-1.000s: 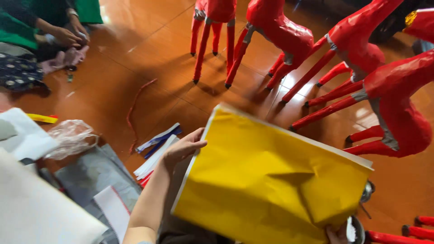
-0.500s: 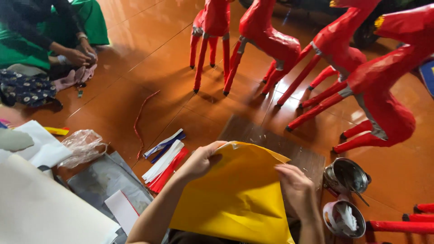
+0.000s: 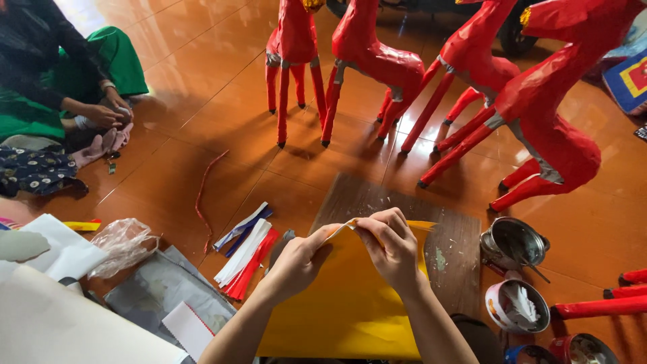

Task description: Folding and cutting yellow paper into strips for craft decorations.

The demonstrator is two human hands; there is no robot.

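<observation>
We see the left hand (image 3: 300, 259) and the right hand (image 3: 393, 246) both pinching the top edge of a yellow paper sheet (image 3: 350, 307), which lies over a brown board (image 3: 404, 216) on the floor (red paper animal figures (image 3: 539, 114) stand behind). Striped paper strips (image 3: 246, 249) lie just beside the left hand.

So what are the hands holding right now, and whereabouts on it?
Both hands, left hand and right hand, pinch the yellow paper sheet at its far top edge, close together, over the wooden board.
</observation>
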